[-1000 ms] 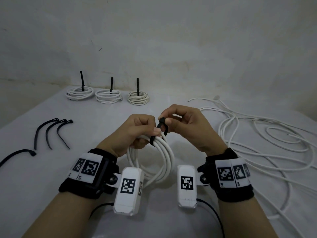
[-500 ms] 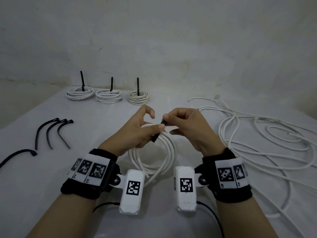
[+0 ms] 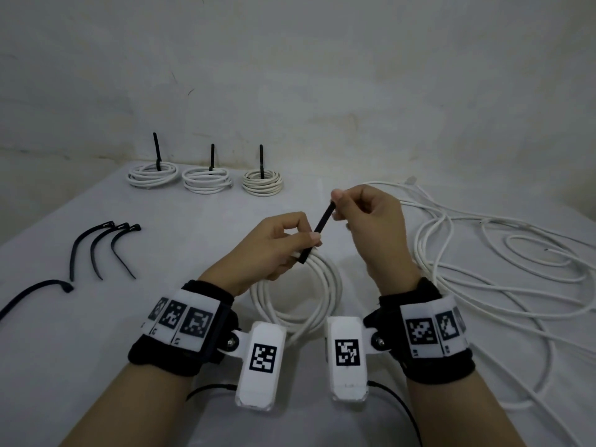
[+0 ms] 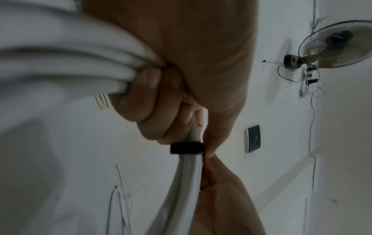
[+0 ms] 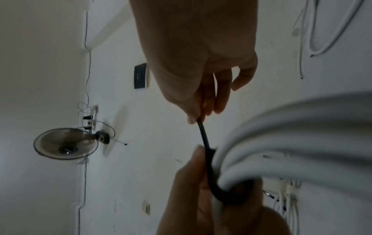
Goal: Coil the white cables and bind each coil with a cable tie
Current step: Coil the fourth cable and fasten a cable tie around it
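White coil (image 3: pixel 298 293) gripped at its top in left hand (image 3: pixel 267 250), near table's (image 3: pixel 200 240) middle. Black cable tie (image 3: pixel 317 233) looped around strands, tail pinched by right hand (image 3: pixel 371 227).

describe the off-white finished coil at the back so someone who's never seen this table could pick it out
Start at the far edge of the white table, near the wall, where three bound coils sit in a row, each with a black tie tail sticking up. Take the rightmost one, the off-white coil. Its cream tint and smaller, tighter stack set it apart from the middle coil and the left coil, which are both whiter and flatter.
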`<action>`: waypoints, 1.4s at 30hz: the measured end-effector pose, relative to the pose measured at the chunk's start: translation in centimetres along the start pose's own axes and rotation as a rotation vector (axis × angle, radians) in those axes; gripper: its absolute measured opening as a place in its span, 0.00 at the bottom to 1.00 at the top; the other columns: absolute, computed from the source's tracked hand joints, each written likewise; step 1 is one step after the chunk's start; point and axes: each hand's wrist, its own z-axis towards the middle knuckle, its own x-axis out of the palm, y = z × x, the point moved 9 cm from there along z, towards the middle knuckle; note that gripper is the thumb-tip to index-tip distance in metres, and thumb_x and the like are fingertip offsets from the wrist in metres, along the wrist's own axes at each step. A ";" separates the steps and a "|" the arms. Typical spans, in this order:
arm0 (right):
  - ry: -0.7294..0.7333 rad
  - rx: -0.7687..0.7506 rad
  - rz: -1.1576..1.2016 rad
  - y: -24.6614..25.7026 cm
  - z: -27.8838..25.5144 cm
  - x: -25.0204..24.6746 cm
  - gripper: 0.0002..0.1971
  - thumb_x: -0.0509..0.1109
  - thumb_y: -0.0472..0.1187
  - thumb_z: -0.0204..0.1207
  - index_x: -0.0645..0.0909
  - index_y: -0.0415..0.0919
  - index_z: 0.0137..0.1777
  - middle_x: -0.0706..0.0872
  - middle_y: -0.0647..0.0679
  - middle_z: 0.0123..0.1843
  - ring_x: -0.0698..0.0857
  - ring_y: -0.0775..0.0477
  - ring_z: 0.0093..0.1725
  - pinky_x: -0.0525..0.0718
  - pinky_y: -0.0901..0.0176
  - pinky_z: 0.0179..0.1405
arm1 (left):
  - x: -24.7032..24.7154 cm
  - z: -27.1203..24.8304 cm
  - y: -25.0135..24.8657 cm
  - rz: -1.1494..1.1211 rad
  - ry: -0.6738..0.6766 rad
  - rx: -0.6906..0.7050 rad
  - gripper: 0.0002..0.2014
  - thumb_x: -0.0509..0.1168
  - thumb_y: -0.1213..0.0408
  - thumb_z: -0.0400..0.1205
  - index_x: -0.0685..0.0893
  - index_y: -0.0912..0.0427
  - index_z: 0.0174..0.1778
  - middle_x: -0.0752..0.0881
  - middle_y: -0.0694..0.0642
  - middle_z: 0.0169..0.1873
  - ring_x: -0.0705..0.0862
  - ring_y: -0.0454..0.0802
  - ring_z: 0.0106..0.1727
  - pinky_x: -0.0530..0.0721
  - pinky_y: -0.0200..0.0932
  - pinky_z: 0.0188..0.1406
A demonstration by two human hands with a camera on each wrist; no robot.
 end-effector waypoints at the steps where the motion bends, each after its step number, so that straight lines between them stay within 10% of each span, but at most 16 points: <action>1: 0.087 0.050 0.014 -0.5 -0.1 1.0 0.09 0.71 0.42 0.78 0.83 0.40 0.37 0.85 0.51 0.31 0.82 0.61 0.30 0.78 0.71 0.31 | -0.2 0.0 0.0 0.003 -0.015 0.009 0.12 0.63 0.63 0.83 0.73 0.59 0.34 0.68 0.46 0.17 0.56 0.42 0.18 0.52 0.34 0.18; 6: 0.196 0.058 0.063 -1.0 -0.6 2.6 0.13 0.72 0.36 0.76 0.82 0.23 0.40 0.84 0.46 0.26 0.79 0.57 0.25 0.76 0.67 0.26 | -0.7 0.1 0.3 0.004 -0.045 0.017 0.12 0.62 0.63 0.83 0.70 0.60 0.35 0.66 0.50 0.19 0.55 0.42 0.18 0.53 0.33 0.17; 15: 0.066 0.077 0.043 -2.0 -0.3 2.0 0.12 0.72 0.38 0.76 0.82 0.31 0.34 0.82 0.53 0.23 0.74 0.57 0.23 0.74 0.62 0.27 | 0.0 0.2 1.0 -0.007 0.051 -0.019 0.14 0.57 0.60 0.86 0.71 0.51 0.33 0.68 0.64 0.40 0.55 0.43 0.22 0.55 0.31 0.16; 24: 0.646 0.282 0.215 -2.8 -2.8 5.9 0.09 0.67 0.42 0.77 0.82 0.39 0.54 0.88 0.46 0.37 0.89 0.47 0.42 0.86 0.52 0.47 | -4.3 0.3 0.0 -0.303 -0.370 0.159 0.08 0.56 0.61 0.86 0.72 0.60 0.43 0.64 0.47 0.18 0.59 0.41 0.17 0.59 0.31 0.16; 28: 0.450 0.252 0.441 -2.2 -2.0 5.8 0.08 0.60 0.37 0.84 0.78 0.37 0.45 0.72 0.51 0.23 0.75 0.53 0.24 0.84 0.58 0.34 | -4.2 0.2 0.2 -0.437 -0.381 0.132 0.14 0.56 0.51 0.83 0.78 0.59 0.52 0.72 0.50 0.21 0.71 0.43 0.21 0.75 0.36 0.22; 31: 0.359 0.249 0.538 -2.3 -1.6 5.3 0.09 0.59 0.38 0.85 0.75 0.37 0.44 0.68 0.51 0.23 0.69 0.53 0.23 0.78 0.60 0.28 | -3.1 0.3 0.7 -0.420 -0.337 0.064 0.22 0.52 0.41 0.77 0.76 0.59 0.39 0.70 0.49 0.19 0.74 0.43 0.21 0.80 0.37 0.25; 37: 0.484 0.259 0.560 -2.2 -2.2 6.3 0.05 0.67 0.38 0.80 0.78 0.37 0.52 0.75 0.50 0.27 0.75 0.53 0.26 0.79 0.59 0.33 | -3.5 0.3 0.8 -0.501 -0.359 0.072 0.23 0.48 0.42 0.81 0.67 0.58 0.32 0.64 0.48 0.17 0.68 0.43 0.19 0.78 0.37 0.22; 42: 0.674 0.231 0.602 -2.1 -2.2 5.0 0.40 0.70 0.21 0.63 0.67 0.55 0.71 0.85 0.43 0.51 0.87 0.45 0.48 0.86 0.52 0.46 | -4.1 0.3 1.1 -0.572 -0.411 0.071 0.23 0.47 0.44 0.84 0.68 0.59 0.32 0.65 0.48 0.17 0.68 0.43 0.19 0.79 0.37 0.23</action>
